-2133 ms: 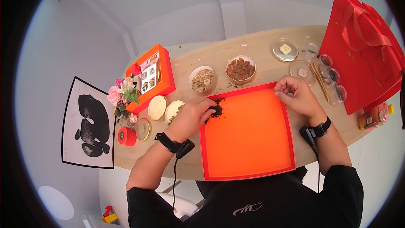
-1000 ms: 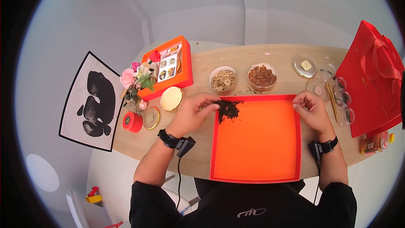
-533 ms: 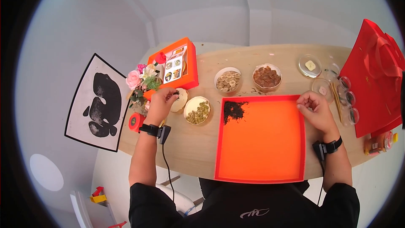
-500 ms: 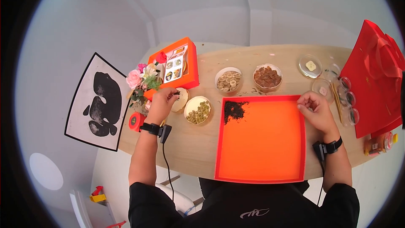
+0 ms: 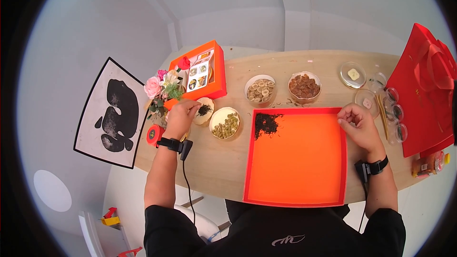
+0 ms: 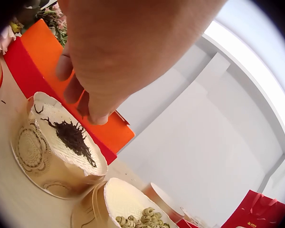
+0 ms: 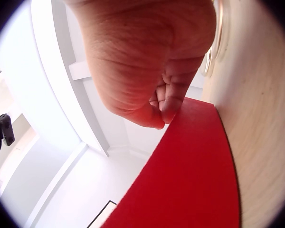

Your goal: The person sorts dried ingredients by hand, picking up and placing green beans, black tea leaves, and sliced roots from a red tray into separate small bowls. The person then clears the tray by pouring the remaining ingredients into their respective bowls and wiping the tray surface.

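Here, left of centre, the left hand (image 5: 182, 114) hovers loose-fingered, grasping nothing, over the small bowl (image 6: 61, 142) of dark tea leaves (image 6: 73, 137); the right hand (image 5: 358, 124), clenched, rests on the red tray (image 5: 295, 157) at its upper right corner.

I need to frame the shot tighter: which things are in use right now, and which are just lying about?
In use: left hand above the round cream dish of dark tea leaves; pile of dark tea leaves in the square orange-red tray; right hand at its corner.

Lying about: red paper bag; pink flower bunch; round clear glass dishes.
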`<state>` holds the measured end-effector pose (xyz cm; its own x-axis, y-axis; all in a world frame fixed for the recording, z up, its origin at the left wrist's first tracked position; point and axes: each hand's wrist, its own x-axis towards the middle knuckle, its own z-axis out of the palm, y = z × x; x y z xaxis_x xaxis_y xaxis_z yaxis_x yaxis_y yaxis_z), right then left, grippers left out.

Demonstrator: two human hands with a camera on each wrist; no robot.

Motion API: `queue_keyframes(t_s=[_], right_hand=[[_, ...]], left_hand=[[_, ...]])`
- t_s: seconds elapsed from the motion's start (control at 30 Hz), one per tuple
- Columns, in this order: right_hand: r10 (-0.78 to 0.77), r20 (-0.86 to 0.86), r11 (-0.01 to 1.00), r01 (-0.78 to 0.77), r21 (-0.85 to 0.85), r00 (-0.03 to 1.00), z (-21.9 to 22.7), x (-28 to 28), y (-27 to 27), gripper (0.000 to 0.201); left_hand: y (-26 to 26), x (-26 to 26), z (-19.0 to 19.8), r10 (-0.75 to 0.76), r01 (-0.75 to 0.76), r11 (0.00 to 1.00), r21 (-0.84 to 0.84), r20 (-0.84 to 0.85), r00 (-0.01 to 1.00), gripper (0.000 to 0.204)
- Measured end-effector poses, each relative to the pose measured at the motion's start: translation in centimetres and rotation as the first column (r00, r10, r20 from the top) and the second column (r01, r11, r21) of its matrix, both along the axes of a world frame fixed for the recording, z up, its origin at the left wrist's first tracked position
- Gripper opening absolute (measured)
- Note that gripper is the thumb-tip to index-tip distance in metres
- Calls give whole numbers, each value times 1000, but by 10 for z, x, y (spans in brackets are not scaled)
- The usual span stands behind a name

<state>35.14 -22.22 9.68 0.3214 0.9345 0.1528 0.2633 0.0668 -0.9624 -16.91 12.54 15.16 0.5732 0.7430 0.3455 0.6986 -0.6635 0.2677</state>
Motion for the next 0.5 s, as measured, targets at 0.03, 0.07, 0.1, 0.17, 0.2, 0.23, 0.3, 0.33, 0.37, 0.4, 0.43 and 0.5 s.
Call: queue_keyframes(t_s=[0.03,0.07,0.1,0.17,0.2,0.23,0.3,0.33,0.37,0.4,0.43,0.5], right_hand=[[0,11,1000,0,-1,1000,0,0,0,12],[0,10,1000,0,-1,1000,0,0,0,12],[1,11,1000,-1,0,1000,1,0,0,12],[2,11,1000,-2,1,1000,1,0,0,12],[2,7,1000,-2,0,1000,1,-1,0,12],[1,3,1000,-1,0,1000,1,-1,0,12],[-3,0,1000,3,-5,1000,2,-1,0,12],[-5,-2,1000,5,-9,1000,2,-1,0,12],[-7,-2,1000,7,-10,1000,2,-1,-1,12],[-4,4,1000,4,-6,1000,3,-1,-1,12],[-1,9,1000,1,-3,1000,3,-1,-1,12],[2,14,1000,-2,-1,1000,4,-2,-1,12]], left_hand=[[0,0,0,0,0,1000,0,-1,1000,15],[0,-1,1,6,-5,1000,-28,26,1000,17],[-1,-1,2,12,-9,998,-56,54,998,18],[-3,1,1,49,-41,995,-90,88,995,21],[-5,3,2,87,-72,990,-126,121,989,24],[-6,4,3,86,-71,989,-126,120,989,24],[-7,7,6,170,-156,970,-184,64,983,39],[-5,5,1,168,-153,971,-185,64,984,39],[0,1,-10,165,-157,977,-142,45,985,49],[5,-4,-19,163,-160,982,-98,26,986,59],[8,-9,-24,162,-159,982,-99,26,986,59],[14,-18,-32,82,-85,959,-270,-20,996,82]])
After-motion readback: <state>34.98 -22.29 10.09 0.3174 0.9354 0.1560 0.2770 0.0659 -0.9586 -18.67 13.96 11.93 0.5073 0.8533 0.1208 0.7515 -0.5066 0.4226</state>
